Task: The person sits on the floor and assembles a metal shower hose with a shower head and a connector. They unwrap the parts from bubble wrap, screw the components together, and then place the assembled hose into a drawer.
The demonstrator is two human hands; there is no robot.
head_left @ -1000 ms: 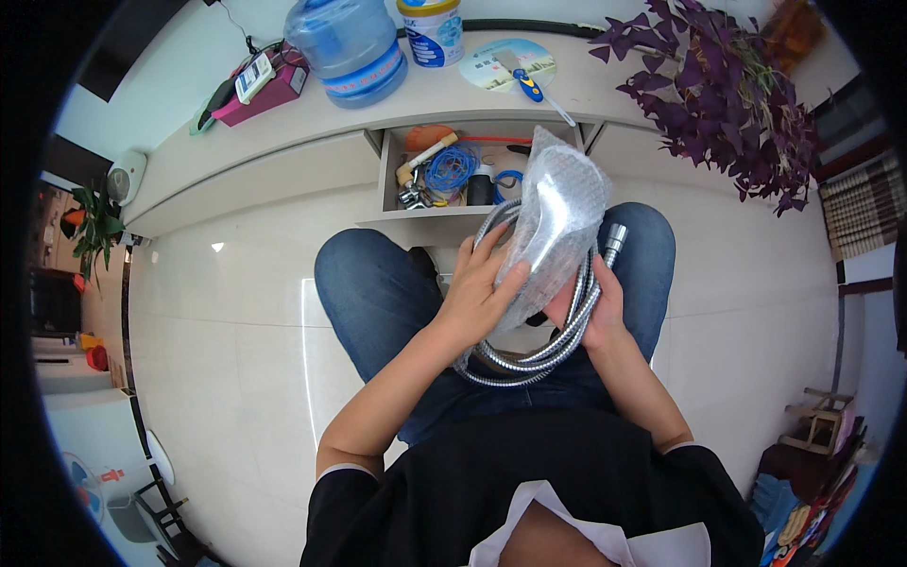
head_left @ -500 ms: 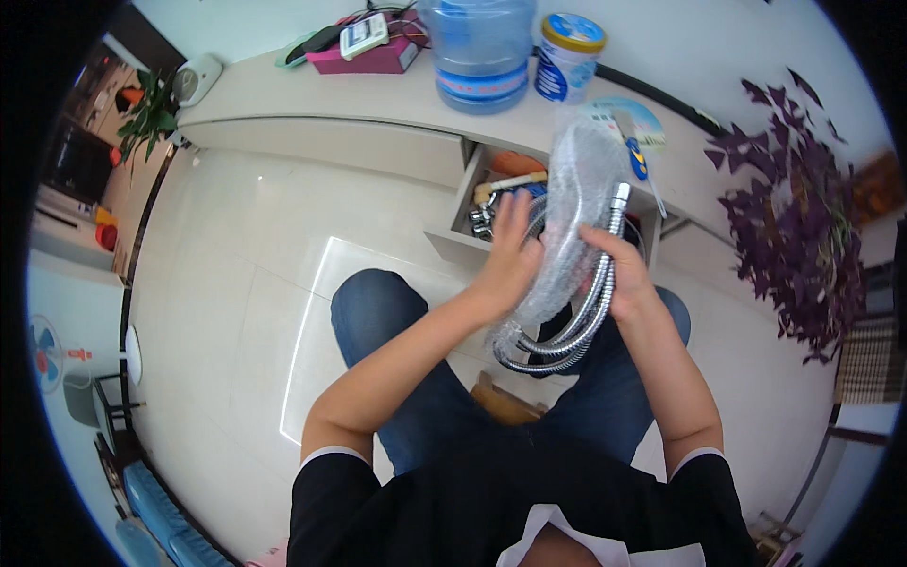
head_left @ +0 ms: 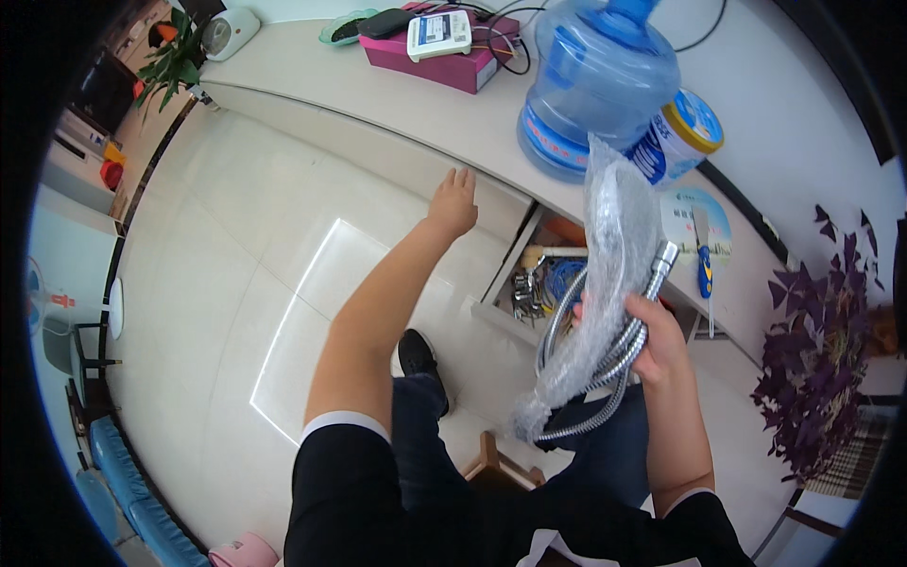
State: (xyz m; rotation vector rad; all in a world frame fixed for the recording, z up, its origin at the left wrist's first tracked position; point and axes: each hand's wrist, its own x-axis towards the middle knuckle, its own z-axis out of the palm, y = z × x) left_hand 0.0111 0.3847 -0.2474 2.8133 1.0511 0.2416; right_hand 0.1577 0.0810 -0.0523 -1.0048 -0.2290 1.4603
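My right hand (head_left: 657,331) is closed around a coiled, shiny metal shower hose (head_left: 605,413) together with a long bundle in clear bubble wrap (head_left: 621,222). What the wrap holds cannot be made out. The hose's metal end fitting (head_left: 667,253) sticks up beside the bundle. Both are held above a pulled-out drawer (head_left: 515,321), where metal fittings (head_left: 529,293) and a blue coil (head_left: 564,279) show. My left hand (head_left: 453,201) is stretched out, fingers extended and empty, at the front of the neighbouring drawer (head_left: 378,142); whether it touches the front I cannot tell.
On the long cabinet top (head_left: 312,66) stand a pink box (head_left: 435,68) carrying a white device (head_left: 439,36), a blue water bottle (head_left: 595,90) and a can (head_left: 680,137). A blue-yellow screwdriver (head_left: 704,269) lies at the right, near a purple-leaved plant (head_left: 817,350). A wooden stool (head_left: 491,463) is beneath me.
My left hand has left the bubble-wrapped bundle and reached left to the neighbouring drawer front. My right hand keeps its hold on hose and bundle. The view has turned, and my left leg has shifted.
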